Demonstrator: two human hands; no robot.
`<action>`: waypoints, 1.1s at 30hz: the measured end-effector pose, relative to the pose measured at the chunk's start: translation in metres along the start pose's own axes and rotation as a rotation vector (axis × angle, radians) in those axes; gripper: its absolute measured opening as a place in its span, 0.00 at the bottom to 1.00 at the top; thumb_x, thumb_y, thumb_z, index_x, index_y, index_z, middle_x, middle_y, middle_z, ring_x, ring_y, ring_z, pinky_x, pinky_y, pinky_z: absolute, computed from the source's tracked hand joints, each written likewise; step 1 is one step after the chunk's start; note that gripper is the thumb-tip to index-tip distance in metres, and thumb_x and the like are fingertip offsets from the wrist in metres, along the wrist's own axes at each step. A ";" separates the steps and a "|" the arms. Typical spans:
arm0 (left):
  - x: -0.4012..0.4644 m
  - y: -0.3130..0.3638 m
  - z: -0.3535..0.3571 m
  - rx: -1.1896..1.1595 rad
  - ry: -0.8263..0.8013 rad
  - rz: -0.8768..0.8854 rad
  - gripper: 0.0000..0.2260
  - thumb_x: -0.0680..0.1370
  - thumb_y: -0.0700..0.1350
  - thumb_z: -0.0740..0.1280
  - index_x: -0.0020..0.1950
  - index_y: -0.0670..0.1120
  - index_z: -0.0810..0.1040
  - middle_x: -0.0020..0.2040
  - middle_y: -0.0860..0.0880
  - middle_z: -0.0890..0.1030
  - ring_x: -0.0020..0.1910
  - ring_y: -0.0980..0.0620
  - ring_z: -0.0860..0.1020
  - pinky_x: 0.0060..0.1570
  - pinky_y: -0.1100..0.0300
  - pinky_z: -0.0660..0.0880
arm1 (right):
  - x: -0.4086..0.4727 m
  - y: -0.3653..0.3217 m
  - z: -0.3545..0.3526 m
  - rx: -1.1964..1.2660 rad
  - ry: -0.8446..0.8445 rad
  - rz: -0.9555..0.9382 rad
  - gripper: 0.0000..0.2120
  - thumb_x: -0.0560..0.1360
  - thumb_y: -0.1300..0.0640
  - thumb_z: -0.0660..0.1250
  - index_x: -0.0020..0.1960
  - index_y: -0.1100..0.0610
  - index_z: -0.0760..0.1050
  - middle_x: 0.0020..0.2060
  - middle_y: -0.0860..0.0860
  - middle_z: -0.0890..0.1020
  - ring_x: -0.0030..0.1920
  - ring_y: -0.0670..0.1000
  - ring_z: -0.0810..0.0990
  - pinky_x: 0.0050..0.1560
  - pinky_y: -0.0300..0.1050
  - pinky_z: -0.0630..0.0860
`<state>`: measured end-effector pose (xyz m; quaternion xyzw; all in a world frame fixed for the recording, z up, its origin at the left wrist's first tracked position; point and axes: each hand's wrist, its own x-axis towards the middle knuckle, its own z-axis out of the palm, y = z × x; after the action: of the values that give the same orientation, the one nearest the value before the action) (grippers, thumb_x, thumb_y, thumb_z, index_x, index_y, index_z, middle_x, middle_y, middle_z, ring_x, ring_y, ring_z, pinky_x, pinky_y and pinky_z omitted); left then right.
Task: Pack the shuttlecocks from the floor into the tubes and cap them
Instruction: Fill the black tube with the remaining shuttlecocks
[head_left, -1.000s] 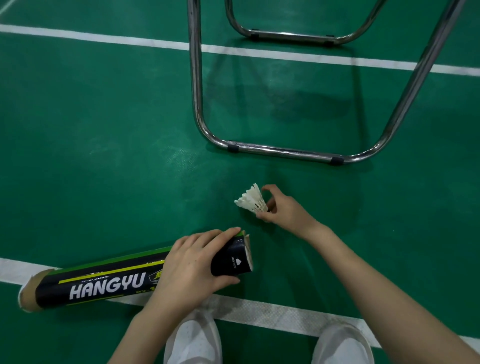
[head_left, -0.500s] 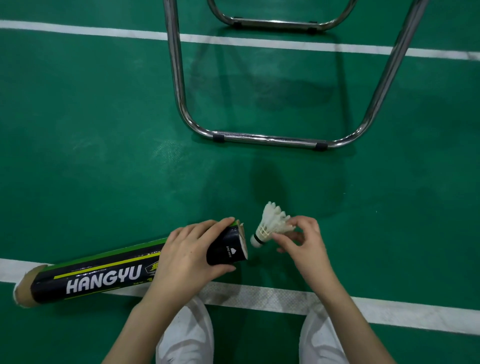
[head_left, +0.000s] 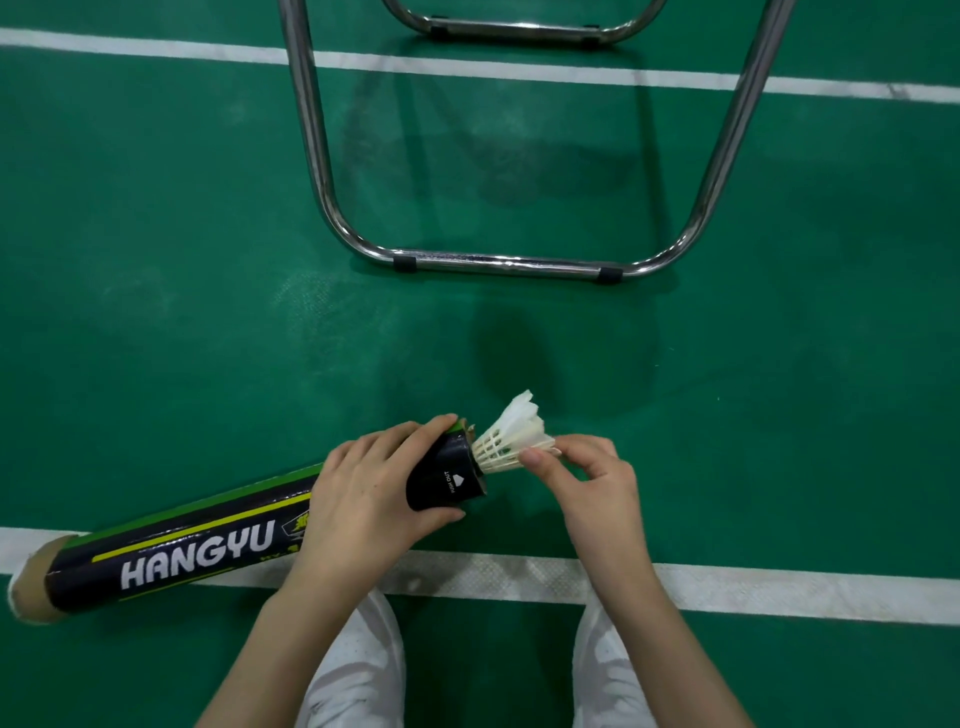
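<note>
White feathered shuttlecock (head_left: 511, 434) cork-first in black cardboard tube (head_left: 208, 540) mouth | left hand (head_left: 363, 499) wraps tube | right hand (head_left: 582, 478) pinches feathers | next: push deeper, straight.

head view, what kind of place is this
Most likely an indoor badminton court: a green textured sports floor with painted white boundary lines, a white feathered shuttlecock going into a black cardboard HANGYU tube.

Bare green floor (head_left: 156, 260) lies open on the left and right, wide enough for a hand to pass. Farther off, a chrome chair frame (head_left: 509, 262) rests across the middle. Nearest, two white shoes (head_left: 358, 670) flank a narrow gap.
</note>
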<state>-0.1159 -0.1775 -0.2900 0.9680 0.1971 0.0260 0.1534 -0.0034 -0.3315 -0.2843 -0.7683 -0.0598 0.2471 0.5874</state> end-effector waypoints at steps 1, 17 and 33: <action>0.000 0.000 0.000 -0.002 0.000 -0.001 0.39 0.58 0.59 0.77 0.67 0.56 0.68 0.54 0.52 0.80 0.50 0.47 0.79 0.48 0.51 0.73 | -0.003 -0.001 0.004 -0.004 -0.010 -0.005 0.08 0.66 0.56 0.74 0.35 0.43 0.79 0.42 0.47 0.77 0.44 0.37 0.76 0.49 0.25 0.68; 0.000 0.012 0.003 -0.011 0.035 0.030 0.32 0.64 0.65 0.66 0.66 0.56 0.69 0.54 0.53 0.80 0.50 0.48 0.79 0.47 0.52 0.73 | -0.020 -0.004 0.015 0.048 -0.294 0.035 0.08 0.66 0.59 0.75 0.40 0.49 0.78 0.33 0.41 0.80 0.38 0.38 0.75 0.42 0.28 0.70; -0.003 0.017 0.003 -0.069 -0.005 0.040 0.30 0.65 0.64 0.59 0.66 0.58 0.67 0.55 0.54 0.80 0.52 0.48 0.78 0.50 0.51 0.72 | -0.015 0.002 0.015 -0.093 -0.390 0.019 0.07 0.68 0.59 0.73 0.43 0.51 0.79 0.39 0.51 0.81 0.41 0.42 0.75 0.47 0.36 0.71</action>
<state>-0.1119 -0.1942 -0.2882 0.9659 0.1763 0.0335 0.1865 -0.0236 -0.3244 -0.2846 -0.7326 -0.1765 0.3940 0.5261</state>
